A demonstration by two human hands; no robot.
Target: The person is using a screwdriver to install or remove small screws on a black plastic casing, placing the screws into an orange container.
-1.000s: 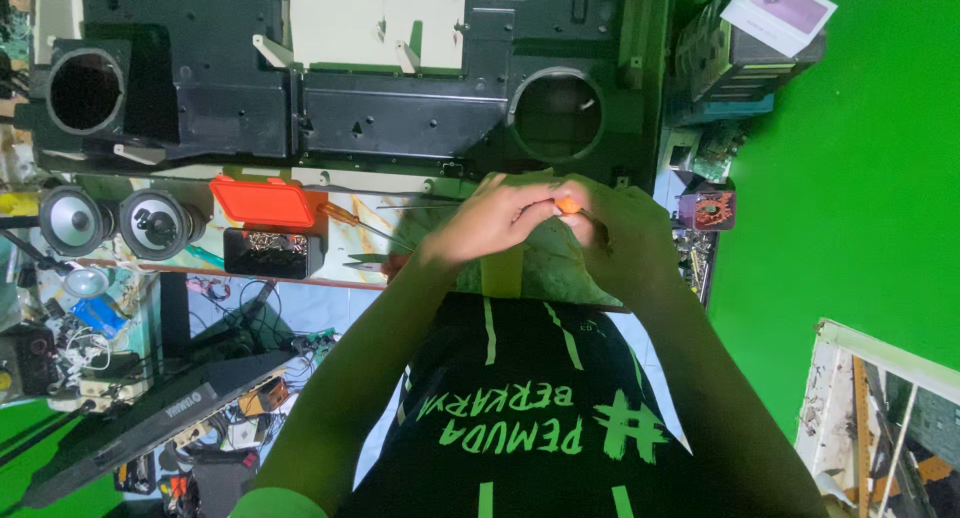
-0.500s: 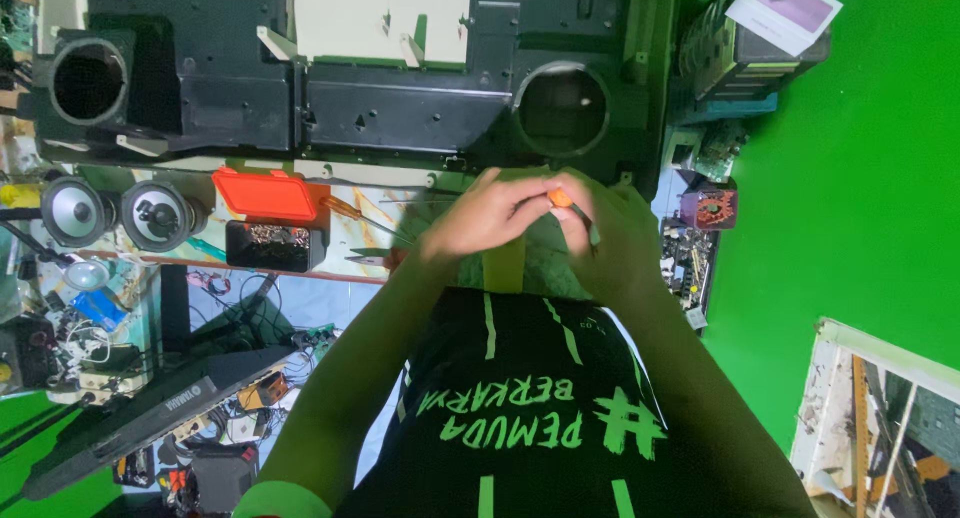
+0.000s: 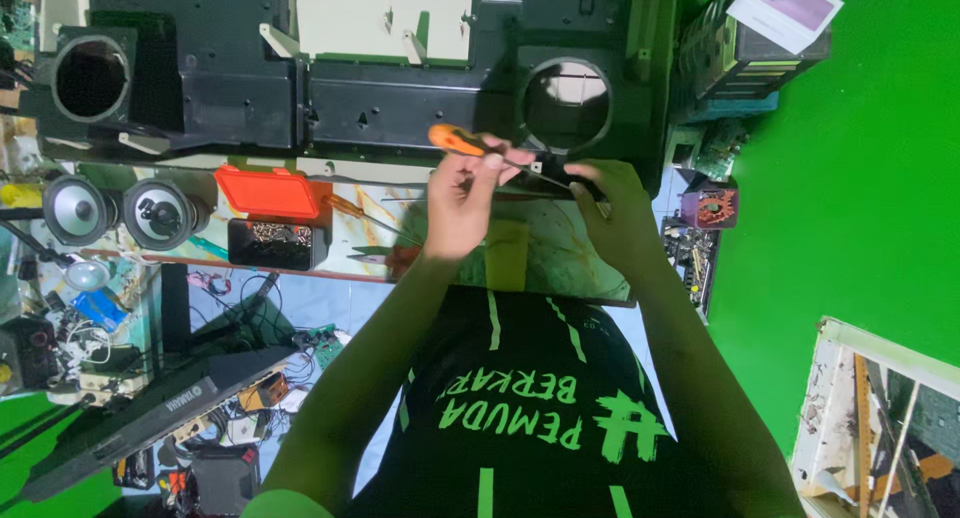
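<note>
A: Left hand [image 3: 465,203]?
B: Grip closed round an orange-handled screwdriver [image 3: 480,150]; shaft slants twd the right hand [image 3: 610,208].
A: And the right?
B: Fingers curled at the shaft's tip end, on a small dark part [image 3: 568,182]. Can't tell exactly what's pinched.
A: Where's all that?
B: Just in front of the big black speaker housing [image 3: 390,88], below its right round opening [image 3: 568,104], over the surface [image 3: 560,263].
A: Nearby?
B: Open orange-lidded screw box [image 3: 272,218] to the left; two loose speakers [image 3: 120,210] beyond it.
</note>
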